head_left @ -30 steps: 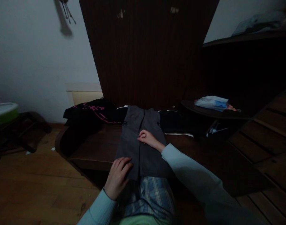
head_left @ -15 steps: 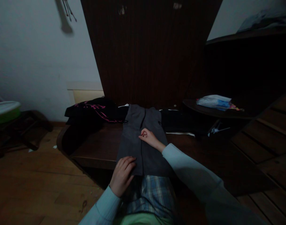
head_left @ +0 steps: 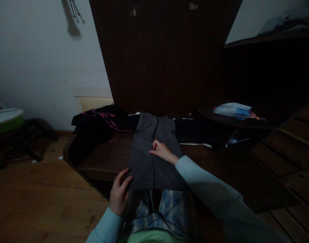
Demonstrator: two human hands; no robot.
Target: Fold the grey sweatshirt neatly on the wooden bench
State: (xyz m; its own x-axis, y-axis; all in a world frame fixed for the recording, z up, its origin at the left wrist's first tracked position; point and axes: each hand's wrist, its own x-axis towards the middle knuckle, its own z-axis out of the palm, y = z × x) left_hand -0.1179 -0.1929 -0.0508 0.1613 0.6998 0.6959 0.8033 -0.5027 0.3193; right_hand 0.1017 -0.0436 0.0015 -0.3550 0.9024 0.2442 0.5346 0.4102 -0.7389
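Note:
A dark grey garment (head_left: 141, 162) lies spread flat on a dark wooden bench, with a lengthwise seam or slit down its middle. Its near edge comes to the bench front, just above my lap. My left hand (head_left: 119, 195) is at the garment's near left edge, thumb and fingers apart, the fingertips at the cloth. Over the middle of the garment is my right hand (head_left: 162, 151), its fingers curled and the thumb stretched out with a gap between. I see nothing held in it. Whether it presses on the cloth is hard to tell.
Black clothing with a pink pattern (head_left: 104, 118) is heaped at the bench's back left. Dark folded cloth (head_left: 195, 131) lies right of the garment. A blue and white plastic packet (head_left: 232, 110) rests on a rounded shelf. A green tub (head_left: 7, 121) stands on a stool at left.
My left hand has moved left and slightly down, from on top of the garment to its left edge. The right hand's thumb and fingers have parted a little.

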